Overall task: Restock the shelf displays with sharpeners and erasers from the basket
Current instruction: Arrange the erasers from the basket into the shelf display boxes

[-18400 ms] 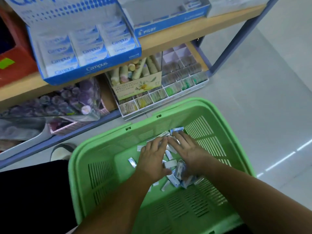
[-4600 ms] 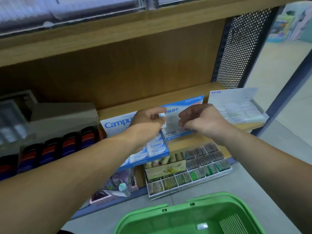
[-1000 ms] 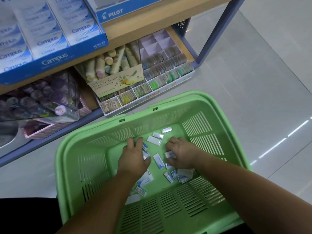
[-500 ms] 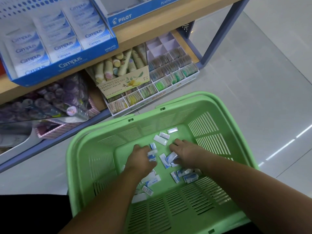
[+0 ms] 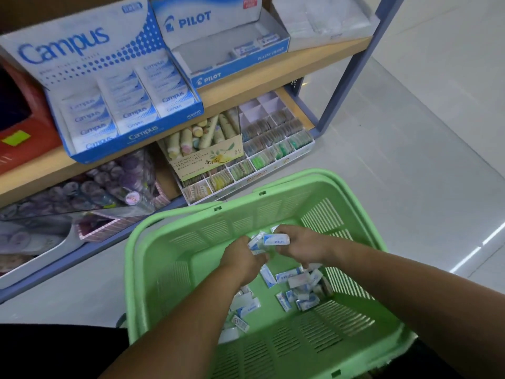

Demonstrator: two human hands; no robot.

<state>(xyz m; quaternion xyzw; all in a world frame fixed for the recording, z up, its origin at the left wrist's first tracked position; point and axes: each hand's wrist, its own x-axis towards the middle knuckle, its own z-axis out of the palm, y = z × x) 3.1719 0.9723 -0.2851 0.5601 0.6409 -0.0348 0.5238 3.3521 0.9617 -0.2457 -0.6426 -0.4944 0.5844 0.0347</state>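
Eraser (image 5: 276, 239): pinched by right hand (image 5: 302, 246), at its 9 o'clock.
Left hand (image 5: 240, 259): curled, gripping white packets (image 5: 255, 244) at 1 o'clock.

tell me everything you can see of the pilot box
The Pilot box is a blue-and-white cardboard display tray with an upright back panel and a low front lip, both printed PILOT; the lip also reads PLASTIC ERASER. Its grey floor is mostly bare, with a few erasers at the back right. It sits on the wooden shelf, between the Campus box and a white box.
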